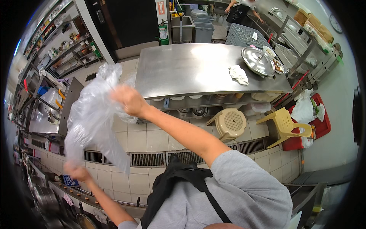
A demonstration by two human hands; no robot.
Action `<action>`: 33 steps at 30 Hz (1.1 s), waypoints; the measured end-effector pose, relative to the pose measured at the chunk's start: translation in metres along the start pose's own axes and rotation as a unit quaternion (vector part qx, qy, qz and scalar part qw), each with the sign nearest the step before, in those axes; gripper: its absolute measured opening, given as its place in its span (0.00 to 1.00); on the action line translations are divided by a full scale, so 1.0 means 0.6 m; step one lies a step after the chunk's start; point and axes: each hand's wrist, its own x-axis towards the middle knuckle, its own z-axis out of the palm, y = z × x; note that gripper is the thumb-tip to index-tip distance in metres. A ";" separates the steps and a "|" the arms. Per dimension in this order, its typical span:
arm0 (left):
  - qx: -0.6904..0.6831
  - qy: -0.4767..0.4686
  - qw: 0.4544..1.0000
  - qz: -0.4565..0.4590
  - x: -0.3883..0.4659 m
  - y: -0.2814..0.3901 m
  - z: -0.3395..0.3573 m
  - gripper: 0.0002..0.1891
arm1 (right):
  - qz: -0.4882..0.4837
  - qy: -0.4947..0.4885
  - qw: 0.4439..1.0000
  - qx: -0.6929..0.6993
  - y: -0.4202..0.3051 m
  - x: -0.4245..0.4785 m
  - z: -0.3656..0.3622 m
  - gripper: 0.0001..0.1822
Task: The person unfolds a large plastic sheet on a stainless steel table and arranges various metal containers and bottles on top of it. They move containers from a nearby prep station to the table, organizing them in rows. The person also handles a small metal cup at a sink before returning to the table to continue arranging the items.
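A large translucent plastic bag (95,111) hangs crumpled and stretched out on the left side, above the tiled floor. My right hand (130,100) is closed on its upper edge, to the left of the steel table's near corner. Lower down, my left hand (77,172) grips another edge of the bag, near the stove front. Both hands are blurred, and their fingertips are hard to make out. The bag looks loose and thin, with folds trailing below and behind my right hand.
A stainless steel table (177,68) carries a white cloth (238,75) and a lidded metal pan (258,61). Before it stand a beige plastic stool (231,123) and a yellow plastic chair (281,124). Floor drain grates (148,159) cross the tiles. A person (240,13) stands at the back.
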 end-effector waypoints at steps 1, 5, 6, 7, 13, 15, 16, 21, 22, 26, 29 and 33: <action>0.048 -0.270 0.948 -0.162 -0.097 -0.061 0.004 0.12 | 0.104 -0.347 0.920 -0.148 0.048 -0.103 0.042 0.25; 0.114 -0.669 0.729 -0.094 -0.515 -0.089 -0.074 0.13 | 0.402 -0.664 0.621 -0.109 0.133 -0.521 -0.020 0.36; -0.014 -0.665 0.709 -0.233 -0.523 -0.029 -0.036 0.12 | 0.479 -0.666 0.567 -0.077 0.188 -0.599 -0.059 0.29; -0.054 -0.630 0.681 -0.369 -0.522 -0.026 -0.043 0.12 | 0.511 -0.607 0.604 -0.075 0.186 -0.596 -0.050 0.27; -0.289 -0.259 0.665 -0.638 -0.307 -0.178 0.045 0.19 | 0.351 -0.186 0.915 0.074 0.183 -0.257 0.045 0.17; -0.312 -0.068 0.753 -0.575 -0.102 -0.150 0.081 0.18 | 0.376 -0.057 0.901 0.207 0.148 -0.099 0.045 0.15; -0.357 -0.050 0.799 -0.481 -0.012 -0.137 0.059 0.16 | 0.280 -0.001 0.945 0.169 0.111 -0.021 0.034 0.15; -0.159 0.167 0.968 -0.104 0.123 0.001 -0.085 0.13 | 0.058 0.098 0.977 0.178 -0.121 0.145 -0.050 0.12; -0.059 0.141 0.987 -0.050 0.059 -0.018 -0.065 0.11 | -0.010 0.112 0.988 0.102 -0.111 0.109 -0.034 0.12; 0.173 -0.752 0.608 -0.187 -0.363 -0.183 0.013 0.11 | 0.271 -0.485 0.828 -0.074 0.125 -0.302 0.033 0.19; 0.002 -0.616 0.714 -0.333 -0.488 -0.101 -0.070 0.11 | 0.436 -0.606 0.658 -0.096 0.180 -0.480 -0.001 0.19; -0.118 -0.451 0.580 -0.668 -0.451 -0.104 -0.066 0.17 | 0.610 -0.436 0.657 0.079 0.186 -0.404 0.036 0.12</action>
